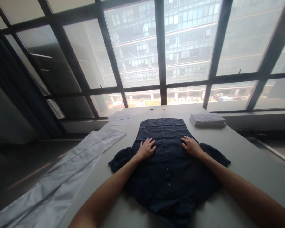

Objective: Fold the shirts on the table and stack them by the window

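Observation:
A dark navy button-up shirt (169, 152) lies spread out on a white table (247, 171), its row of buttons facing up and its hem toward the far side. Short sleeves stick out to the left and right. My left hand (146, 148) rests flat on the left part of the shirt, fingers spread. On the right part, near the side edge, my right hand (190, 146) lies with its fingers stretched out over the cloth. Neither hand grips the fabric. The collar end is nearest me, in shadow at the bottom of the view.
Folded white cloths (207, 120) are stacked at the table's far right. White sheets of paper (120, 116) lie at the far left. A long white cloth (68, 177) drapes over the left edge. Large framed windows (135, 44) stand behind the table, with a dark curtain (21, 85) at left.

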The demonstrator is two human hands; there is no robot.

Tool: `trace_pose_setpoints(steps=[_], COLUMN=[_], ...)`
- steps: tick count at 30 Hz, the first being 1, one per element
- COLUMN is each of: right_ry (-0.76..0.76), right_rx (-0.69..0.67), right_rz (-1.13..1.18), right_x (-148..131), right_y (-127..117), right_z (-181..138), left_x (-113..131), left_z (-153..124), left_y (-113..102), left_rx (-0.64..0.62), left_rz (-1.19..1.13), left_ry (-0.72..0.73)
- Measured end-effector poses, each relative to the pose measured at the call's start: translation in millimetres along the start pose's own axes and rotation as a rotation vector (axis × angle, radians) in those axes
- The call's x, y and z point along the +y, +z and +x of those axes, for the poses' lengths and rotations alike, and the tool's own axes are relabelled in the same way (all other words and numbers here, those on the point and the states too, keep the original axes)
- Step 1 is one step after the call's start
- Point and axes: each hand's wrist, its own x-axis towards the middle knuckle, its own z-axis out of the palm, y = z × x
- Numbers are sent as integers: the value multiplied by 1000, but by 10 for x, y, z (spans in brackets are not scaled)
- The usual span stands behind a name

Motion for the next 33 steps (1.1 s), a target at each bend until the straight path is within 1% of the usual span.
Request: trace_pose_setpoints(steps=[21,28,33], right_ry=[-13,-3,6], right_rx=[10,13,1], right_rz=[-9,21,2], right_x=[23,39,18], right_y=[18,26,9], right_z=[9,15,-3], left_x=[16,0,-8], left_z=[4,21,30], left_y=[-11,11,30], left_rx=[-8,-2,-6], left_rz=[5,11,3], left_ry=[-1,2,5])
